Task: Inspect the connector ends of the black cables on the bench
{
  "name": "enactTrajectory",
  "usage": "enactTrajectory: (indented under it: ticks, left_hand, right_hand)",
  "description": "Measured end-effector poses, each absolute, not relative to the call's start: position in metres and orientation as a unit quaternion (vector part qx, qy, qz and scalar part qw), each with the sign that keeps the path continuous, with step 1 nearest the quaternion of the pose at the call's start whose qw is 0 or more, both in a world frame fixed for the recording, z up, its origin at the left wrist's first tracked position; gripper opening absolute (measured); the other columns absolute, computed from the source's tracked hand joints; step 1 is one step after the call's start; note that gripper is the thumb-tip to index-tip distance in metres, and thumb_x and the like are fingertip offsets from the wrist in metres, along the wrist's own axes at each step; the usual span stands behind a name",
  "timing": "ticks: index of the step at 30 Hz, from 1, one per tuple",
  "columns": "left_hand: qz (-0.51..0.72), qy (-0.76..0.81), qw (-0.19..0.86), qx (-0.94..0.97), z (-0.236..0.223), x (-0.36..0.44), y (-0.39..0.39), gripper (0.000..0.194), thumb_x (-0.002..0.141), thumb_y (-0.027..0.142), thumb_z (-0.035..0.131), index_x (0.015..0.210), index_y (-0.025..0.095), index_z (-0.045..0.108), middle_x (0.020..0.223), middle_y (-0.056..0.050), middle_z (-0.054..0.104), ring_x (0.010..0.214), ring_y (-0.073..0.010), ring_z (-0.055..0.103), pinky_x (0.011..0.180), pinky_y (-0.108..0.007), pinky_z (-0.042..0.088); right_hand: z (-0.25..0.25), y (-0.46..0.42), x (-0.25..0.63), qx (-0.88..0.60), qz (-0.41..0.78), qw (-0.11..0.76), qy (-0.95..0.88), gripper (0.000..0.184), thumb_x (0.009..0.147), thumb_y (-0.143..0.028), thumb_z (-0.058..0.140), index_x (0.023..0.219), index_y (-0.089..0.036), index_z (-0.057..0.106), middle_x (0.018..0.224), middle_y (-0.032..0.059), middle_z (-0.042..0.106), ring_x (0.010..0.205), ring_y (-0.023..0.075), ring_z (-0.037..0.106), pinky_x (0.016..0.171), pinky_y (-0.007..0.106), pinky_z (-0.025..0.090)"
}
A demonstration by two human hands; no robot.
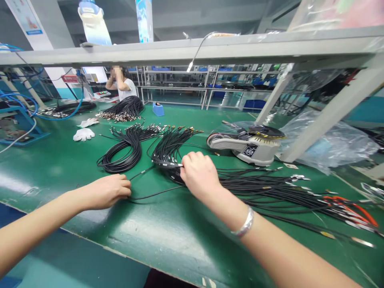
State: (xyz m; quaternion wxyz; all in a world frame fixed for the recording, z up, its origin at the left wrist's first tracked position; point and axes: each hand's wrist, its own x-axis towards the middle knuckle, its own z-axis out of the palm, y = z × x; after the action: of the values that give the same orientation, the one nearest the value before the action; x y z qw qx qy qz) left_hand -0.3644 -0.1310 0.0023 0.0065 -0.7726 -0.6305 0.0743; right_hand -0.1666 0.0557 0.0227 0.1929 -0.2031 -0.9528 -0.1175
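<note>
My left hand (112, 189) is closed around a thin black cable (144, 172) just above the front part of the green table. From that hand, a strand loops to the right across the tabletop. My right hand (199, 174) is also closed, at the edge of a pile of black cables (168, 148) with brass-coloured and silvery ends. A dark, slim piece with a white mark (168, 164) sticks out leftward from its fingers; it looks like a cable end. Behind my left hand lies a coiled bundle of black cables (126, 156).
Long black cables (270, 190) spread to the right, some beside an orange loop (360, 210). A grey round tape dispenser (255, 146) stands behind them. White gloves (84, 134), a blue holder (158, 109) and another cable heap (126, 108) lie farther back. A shelf (186, 50) spans overhead; a person (121, 84) sits beyond.
</note>
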Motion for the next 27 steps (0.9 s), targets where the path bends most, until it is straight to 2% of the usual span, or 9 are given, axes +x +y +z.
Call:
enactTrajectory:
  ticks: [4,7,11,15,19,22,24,26,27]
  left_hand:
    - [0.038,-0.649,0.025,-0.760,-0.001,-0.367,-0.135,0.022,0.086,0.012,0.038,0.075,0.017,0.056,0.075,-0.004,0.057,0.074,-0.0176,0.048,0.065,-0.028,0.037]
    - [0.008,-0.649,0.064,-0.758,-0.008,-0.374,-0.136,0.026,0.086,0.008,0.032,0.086,0.016,0.058,0.084,-0.007,0.059,0.080,-0.0178,0.050,0.070,-0.028,0.040]
    - [-0.025,-0.647,0.071,-0.759,-0.011,-0.376,-0.124,0.029,0.086,0.008,0.031,0.092,0.016,0.058,0.087,-0.007,0.061,0.081,-0.0175,0.051,0.072,-0.028,0.042]
    - [-0.148,-0.665,0.080,-0.727,0.003,-0.373,-0.101,0.026,0.088,0.016,0.032,0.097,0.017,0.056,0.088,-0.005,0.062,0.081,-0.0155,0.054,0.074,-0.026,0.043]
    - [-0.180,-0.688,0.087,-0.698,0.013,-0.386,-0.100,0.026,0.089,0.021,0.033,0.098,0.018,0.056,0.089,-0.004,0.062,0.083,-0.0157,0.054,0.076,-0.028,0.043]
    - [-0.088,-0.687,0.054,-0.720,0.015,-0.383,-0.119,0.026,0.086,0.019,0.035,0.087,0.021,0.061,0.094,-0.004,0.062,0.091,-0.0194,0.051,0.079,-0.033,0.042]
    - [-0.034,-0.675,0.039,-0.736,0.013,-0.358,-0.132,0.022,0.082,0.017,0.041,0.082,0.023,0.062,0.104,-0.003,0.060,0.104,-0.0241,0.046,0.086,-0.039,0.039]
    - [-0.053,-0.667,0.015,-0.743,0.008,-0.316,-0.140,0.026,0.078,0.016,0.046,0.098,0.025,0.059,0.113,-0.004,0.057,0.112,-0.0247,0.041,0.093,-0.040,0.035]
    - [-0.070,-0.661,-0.015,-0.747,0.003,-0.292,-0.140,0.028,0.079,0.018,0.046,0.105,0.024,0.056,0.109,-0.005,0.058,0.107,-0.0227,0.045,0.091,-0.037,0.037]
  right_hand:
    - [-0.016,0.025,-0.159,0.019,-0.020,0.130,-0.991,0.030,0.079,-0.014,0.045,0.107,-0.014,0.054,0.101,0.0101,0.059,0.094,0.0202,0.049,0.079,0.031,0.035]
    - [-0.022,0.013,-0.149,-0.041,0.025,0.074,-0.996,0.030,0.077,-0.011,0.045,0.104,-0.011,0.057,0.090,0.0102,0.062,0.084,0.0198,0.053,0.076,0.031,0.037]
    - [0.038,0.016,-0.137,-0.117,0.192,0.041,-0.974,0.022,0.078,-0.018,0.044,0.082,-0.018,0.065,0.072,0.0016,0.064,0.064,0.0140,0.054,0.058,0.024,0.037]
    - [0.094,0.026,-0.130,-0.148,0.351,0.004,-0.925,0.024,0.080,-0.029,0.044,0.080,-0.017,0.065,0.060,-0.0024,0.058,0.049,0.0097,0.046,0.043,0.021,0.030]
    - [0.064,0.026,-0.116,-0.088,0.300,-0.007,-0.950,0.017,0.079,-0.024,0.048,0.077,-0.017,0.063,0.068,-0.0008,0.061,0.059,0.0106,0.050,0.054,0.021,0.036]
    - [0.015,0.017,-0.102,-0.014,0.195,-0.004,-0.981,0.016,0.080,-0.015,0.046,0.082,-0.016,0.063,0.077,0.0032,0.063,0.072,0.0140,0.053,0.073,0.027,0.036]
    - [-0.010,0.008,-0.095,-0.008,0.137,0.023,-0.990,0.018,0.081,-0.012,0.043,0.082,-0.015,0.061,0.081,0.0059,0.063,0.077,0.0160,0.052,0.077,0.030,0.034]
    - [-0.023,-0.001,-0.091,-0.011,0.112,0.047,-0.993,0.020,0.083,-0.011,0.041,0.084,-0.015,0.060,0.080,0.0063,0.062,0.078,0.0165,0.051,0.076,0.031,0.033]
    - [-0.026,-0.005,-0.090,-0.009,0.110,0.055,-0.992,0.020,0.084,-0.012,0.041,0.086,-0.016,0.060,0.079,0.0056,0.063,0.079,0.0164,0.051,0.077,0.032,0.033]
